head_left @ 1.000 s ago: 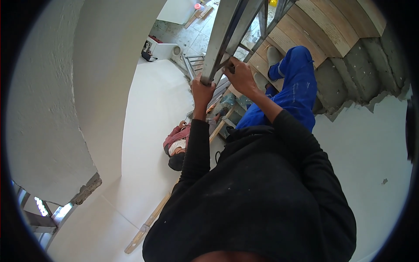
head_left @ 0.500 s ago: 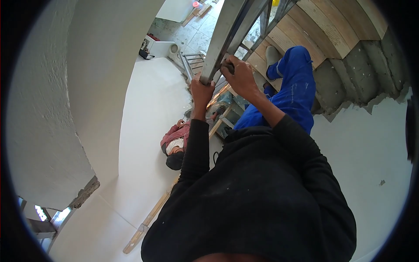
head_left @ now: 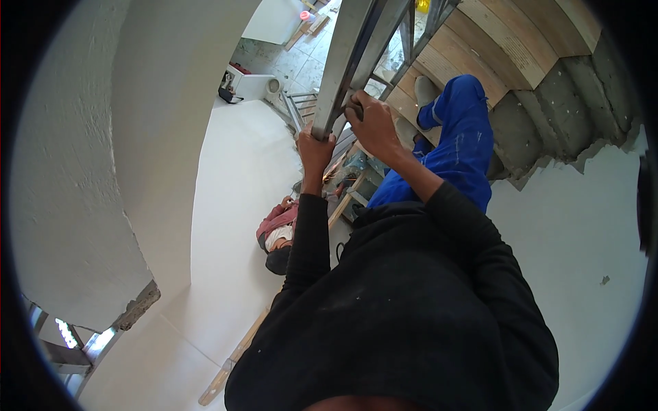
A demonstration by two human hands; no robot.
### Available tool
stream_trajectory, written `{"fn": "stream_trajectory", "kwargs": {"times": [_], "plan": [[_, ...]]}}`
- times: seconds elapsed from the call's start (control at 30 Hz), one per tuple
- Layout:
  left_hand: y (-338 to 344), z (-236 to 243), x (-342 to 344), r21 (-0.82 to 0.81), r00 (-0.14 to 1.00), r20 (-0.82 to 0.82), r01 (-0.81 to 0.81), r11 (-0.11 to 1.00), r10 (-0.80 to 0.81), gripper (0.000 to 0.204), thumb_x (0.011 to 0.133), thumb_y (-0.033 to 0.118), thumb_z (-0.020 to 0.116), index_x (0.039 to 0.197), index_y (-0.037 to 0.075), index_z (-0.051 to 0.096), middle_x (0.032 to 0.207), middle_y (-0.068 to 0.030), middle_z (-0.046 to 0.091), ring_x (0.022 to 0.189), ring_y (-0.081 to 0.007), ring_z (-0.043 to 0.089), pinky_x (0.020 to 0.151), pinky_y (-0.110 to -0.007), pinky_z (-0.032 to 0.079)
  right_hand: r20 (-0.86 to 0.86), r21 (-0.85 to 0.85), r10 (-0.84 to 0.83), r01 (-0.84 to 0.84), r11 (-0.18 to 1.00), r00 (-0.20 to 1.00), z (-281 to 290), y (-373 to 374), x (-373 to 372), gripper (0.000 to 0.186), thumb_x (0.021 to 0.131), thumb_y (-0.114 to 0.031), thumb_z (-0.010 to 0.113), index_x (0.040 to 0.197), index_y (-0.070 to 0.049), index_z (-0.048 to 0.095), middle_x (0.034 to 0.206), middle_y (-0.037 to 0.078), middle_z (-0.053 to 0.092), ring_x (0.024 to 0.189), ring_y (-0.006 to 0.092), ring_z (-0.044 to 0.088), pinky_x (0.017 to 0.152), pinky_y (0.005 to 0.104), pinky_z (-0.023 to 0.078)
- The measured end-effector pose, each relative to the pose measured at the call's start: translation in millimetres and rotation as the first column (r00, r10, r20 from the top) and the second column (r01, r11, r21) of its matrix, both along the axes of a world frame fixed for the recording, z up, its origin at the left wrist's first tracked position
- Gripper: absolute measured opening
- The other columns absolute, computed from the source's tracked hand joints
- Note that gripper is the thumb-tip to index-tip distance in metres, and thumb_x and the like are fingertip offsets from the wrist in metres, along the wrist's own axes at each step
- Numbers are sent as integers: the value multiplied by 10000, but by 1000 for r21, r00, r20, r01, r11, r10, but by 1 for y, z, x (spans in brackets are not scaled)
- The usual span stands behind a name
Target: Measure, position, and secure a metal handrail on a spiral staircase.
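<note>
Stairs bkgd; L hand, R hand on metal frame.

The metal frame is showing smooth bare grey faces with a dull sheen, while the blue trousers and black top are looking like matt, creased cloth. Wooden stair treads are displaying visible grain above rough, raw cement risers. The white wall is appearing smooth and matt, the grey plaster is looking coarse and ridged, and the floor tiles are gleaming under chalky smears.
</note>
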State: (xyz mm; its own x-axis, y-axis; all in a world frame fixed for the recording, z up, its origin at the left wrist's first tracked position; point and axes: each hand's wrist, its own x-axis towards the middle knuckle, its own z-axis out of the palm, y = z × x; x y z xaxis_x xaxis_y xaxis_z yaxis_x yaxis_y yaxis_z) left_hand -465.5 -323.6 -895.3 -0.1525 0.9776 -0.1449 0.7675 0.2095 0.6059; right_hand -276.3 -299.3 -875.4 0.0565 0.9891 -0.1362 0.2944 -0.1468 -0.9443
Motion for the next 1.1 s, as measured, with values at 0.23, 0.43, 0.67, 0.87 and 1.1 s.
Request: {"fn": "stream_trajectory", "kwargs": {"times": [0.23, 0.43, 0.67, 0.87, 1.1], "plan": [[-4, -12, -16, -46, 995, -79, 51, 998, -54, 340, 724, 141, 793, 1008, -10, 683, 799, -211, 701, 758, -363, 717, 736, -424, 562, -105, -88, -11, 2, 996, 994, -10, -2, -1, 172, 918, -125, 688, 1002, 13, 630, 815, 207, 689, 772, 337, 719, 721, 438, 536], [17, 54, 6, -184, 935, 318, 221, 958, -155, 646, 771, 154, 854, 1332, -3, 575, 1114, -179, 730, 997, -261, 716, 897, -389, 546, -171, 30, -7, 12, 999, 985, 5, -6, -5, 118, 946, -70, 647, 1010, 25, 617, 827, 172, 706, 784, 236, 745, 687, 397, 564], [27, 55, 4, -144, 817, 565, 231, 962, -111, 522, 937, 266, 749, 1335, -36, 599, 1097, -89, 701, 990, -152, 631, 924, -309, 494, -231, -103, -27, 3, 995, 973, 2, -8, -10, 149, 919, -85, 662, 1010, 28, 629, 829, 249, 693, 836, 442, 710, 766, 491, 543], [33, 58, 9, -145, 831, 535, 270, 952, -154, 426, 971, 280, 701, 1262, -27, 651, 990, -44, 689, 890, -103, 581, 811, -269, 476, -181, -125, -23, 0, 992, 983, -26, -2, 0, 136, 931, -89, 669, 979, 27, 617, 787, 181, 665, 731, 279, 678, 660, 408, 547], [27, 48, 14, -14, 773, 622, 175, 984, -128, 384, 969, 288, 698, 1192, -23, 661, 845, -3, 645, 770, -89, 542, 707, -273, 445, -186, -100, -24, 6, 995, 982, -13, 3, 3, 142, 953, -109, 663, 961, 18, 601, 744, 129, 661, 605, 156, 670, 545, 342, 545]]}}
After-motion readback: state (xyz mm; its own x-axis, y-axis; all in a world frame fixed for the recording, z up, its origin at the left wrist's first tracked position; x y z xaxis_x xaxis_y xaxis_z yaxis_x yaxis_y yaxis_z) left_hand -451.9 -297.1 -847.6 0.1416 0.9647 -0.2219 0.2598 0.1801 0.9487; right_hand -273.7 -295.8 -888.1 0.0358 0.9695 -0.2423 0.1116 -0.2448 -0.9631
